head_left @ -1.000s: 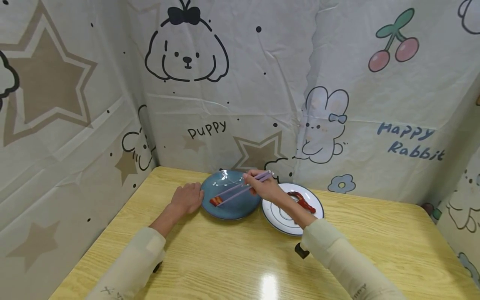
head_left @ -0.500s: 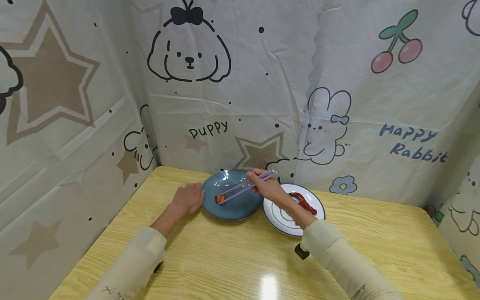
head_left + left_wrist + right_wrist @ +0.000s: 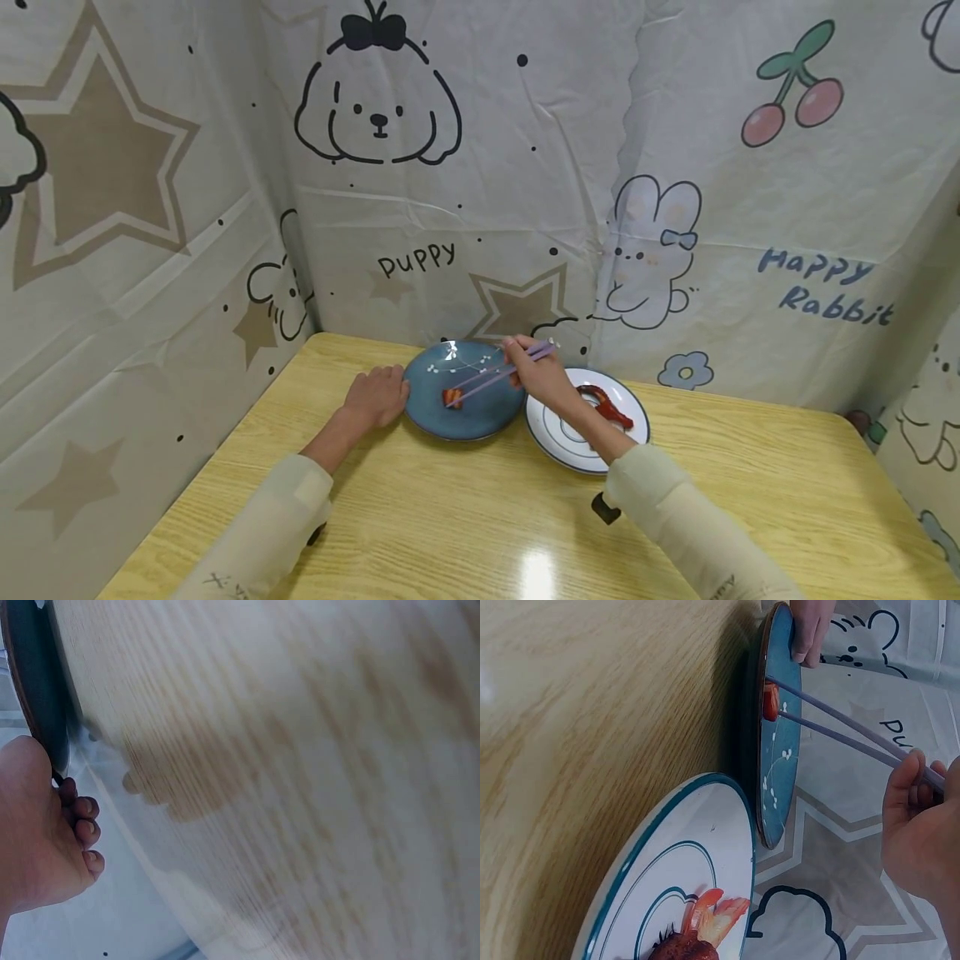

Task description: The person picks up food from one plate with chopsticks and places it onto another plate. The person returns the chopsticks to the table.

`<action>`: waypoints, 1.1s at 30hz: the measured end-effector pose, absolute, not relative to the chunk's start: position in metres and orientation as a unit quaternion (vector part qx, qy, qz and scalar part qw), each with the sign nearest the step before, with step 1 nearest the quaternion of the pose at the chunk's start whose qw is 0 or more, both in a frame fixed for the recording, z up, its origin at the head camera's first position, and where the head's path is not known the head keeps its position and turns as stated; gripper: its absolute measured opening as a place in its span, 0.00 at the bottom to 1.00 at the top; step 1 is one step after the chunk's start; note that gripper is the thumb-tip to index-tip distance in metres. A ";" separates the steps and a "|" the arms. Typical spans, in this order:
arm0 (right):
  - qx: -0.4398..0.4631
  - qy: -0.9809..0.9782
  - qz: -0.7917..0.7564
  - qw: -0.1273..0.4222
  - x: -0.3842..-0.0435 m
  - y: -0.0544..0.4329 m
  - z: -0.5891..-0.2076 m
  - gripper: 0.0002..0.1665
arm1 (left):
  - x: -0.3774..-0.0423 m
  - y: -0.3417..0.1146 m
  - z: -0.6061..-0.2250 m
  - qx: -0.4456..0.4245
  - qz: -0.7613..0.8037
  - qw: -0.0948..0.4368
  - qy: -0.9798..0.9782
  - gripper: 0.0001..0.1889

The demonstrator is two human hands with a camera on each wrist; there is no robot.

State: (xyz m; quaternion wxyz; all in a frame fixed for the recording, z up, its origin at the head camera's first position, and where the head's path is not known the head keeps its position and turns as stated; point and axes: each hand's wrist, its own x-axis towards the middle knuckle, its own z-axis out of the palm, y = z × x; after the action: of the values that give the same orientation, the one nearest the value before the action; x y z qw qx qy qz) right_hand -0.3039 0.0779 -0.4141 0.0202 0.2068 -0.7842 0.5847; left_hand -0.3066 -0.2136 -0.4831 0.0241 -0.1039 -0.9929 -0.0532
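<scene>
My right hand [image 3: 538, 373] holds a pair of light purple chopsticks [image 3: 497, 377], thumb and fingers closed around their upper part. Their tips lie on either side of a small reddish-brown block of food, like a cube of braised pork [image 3: 453, 398], on a blue plate [image 3: 480, 423] with a white blossom pattern. The right wrist view shows the spread chopsticks with the food cube [image 3: 771, 702] at their tips. At the plate's left edge, my left hand [image 3: 377, 396] grips the rim; in the left wrist view its thumb is at the rim and the fingers are curled below.
Close to the right of the blue plate stands a white plate [image 3: 546, 429] with dark rings, bearing a red cooked shrimp [image 3: 613, 412]; my right forearm crosses above it. The wooden table [image 3: 420, 517] meets a printed cloth wall [image 3: 360, 292] behind and at the left.
The chopsticks have shifted the food cube a little rightward across the blue plate, and it has turned slightly. My right hand moved slightly right too. My left hand stays at the rim.
</scene>
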 end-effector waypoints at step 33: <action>0.196 -0.763 0.610 0.088 -0.262 0.112 -0.359 0.21 | -0.307 -0.214 -0.483 -0.109 -0.047 0.018 -0.993 0.17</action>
State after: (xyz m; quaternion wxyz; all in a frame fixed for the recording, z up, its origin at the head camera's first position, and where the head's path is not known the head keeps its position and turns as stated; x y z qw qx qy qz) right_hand -0.2624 0.1122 -0.3595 0.0879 0.1960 -0.7631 0.6095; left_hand -0.3073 -0.2139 -0.4831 0.0175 -0.1086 -0.9928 -0.0468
